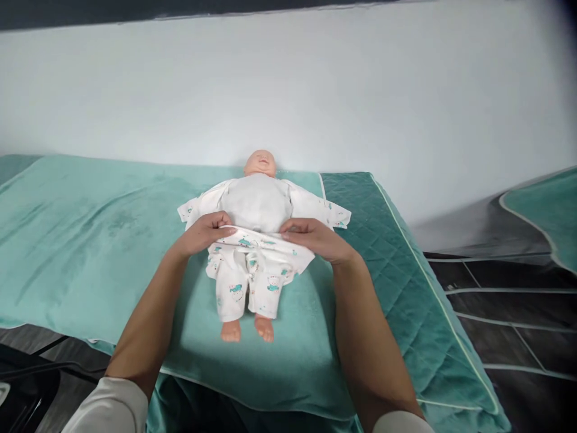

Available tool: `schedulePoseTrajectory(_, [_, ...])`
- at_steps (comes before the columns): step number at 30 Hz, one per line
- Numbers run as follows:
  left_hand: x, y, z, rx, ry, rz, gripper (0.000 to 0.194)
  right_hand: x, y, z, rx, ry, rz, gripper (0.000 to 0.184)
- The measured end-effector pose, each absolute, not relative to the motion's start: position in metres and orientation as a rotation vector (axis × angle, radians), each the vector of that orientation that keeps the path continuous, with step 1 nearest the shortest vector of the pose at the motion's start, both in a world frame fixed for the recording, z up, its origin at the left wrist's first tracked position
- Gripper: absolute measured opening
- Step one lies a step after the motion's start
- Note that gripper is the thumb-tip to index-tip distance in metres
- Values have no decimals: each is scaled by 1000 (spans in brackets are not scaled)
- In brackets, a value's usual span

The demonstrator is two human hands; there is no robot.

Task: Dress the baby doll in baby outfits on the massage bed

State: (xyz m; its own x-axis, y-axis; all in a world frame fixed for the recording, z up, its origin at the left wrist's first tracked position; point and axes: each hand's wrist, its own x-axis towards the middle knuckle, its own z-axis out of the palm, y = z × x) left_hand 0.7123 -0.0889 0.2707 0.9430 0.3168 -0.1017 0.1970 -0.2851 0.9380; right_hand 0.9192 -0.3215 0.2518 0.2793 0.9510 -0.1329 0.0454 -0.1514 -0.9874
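Observation:
A baby doll (261, 161) lies on its back, head toward the wall, dressed in white printed clothes. My left hand (208, 232) pinches one side of the white top's hem (252, 239) at the doll's waist. On the other side, my right hand (315, 237) pinches the same fabric between thumb and fingers. The cloth is stretched between both hands, its inner side partly turned up. Below it, white pants (265, 294) with small animal prints cover the legs, and the bare feet (231, 331) stick out. The doll's arms are spread, its hands hidden in the sleeves.
A green padded cover (112, 240) lies under the doll, with a quilted part (383, 258) on the right. A white wall (288, 84) rises behind. Another green cushion (550, 204) stands at the right, above a dark tiled floor (496, 300). Something black (27, 385) is at the lower left.

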Motion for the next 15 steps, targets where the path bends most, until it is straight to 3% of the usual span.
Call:
schedulePoseTrajectory(4, [740,-83,268,1889,517,418,39,925,-309,233,-1530,-622,715,42])
schedulePoseTrajectory(9, [773,-87,248,1881,653,859,36,917,-290,224,-1465,-635,491,30])
schedulePoseTrajectory(13, [773,-91,227,1818,645,1038,33,913,-308,266,-1212,-693,270,23])
schedulePoseTrajectory(15, [770,-95,236,1715,531,1140,29,908,-325,300,-1102,-783,184,29])
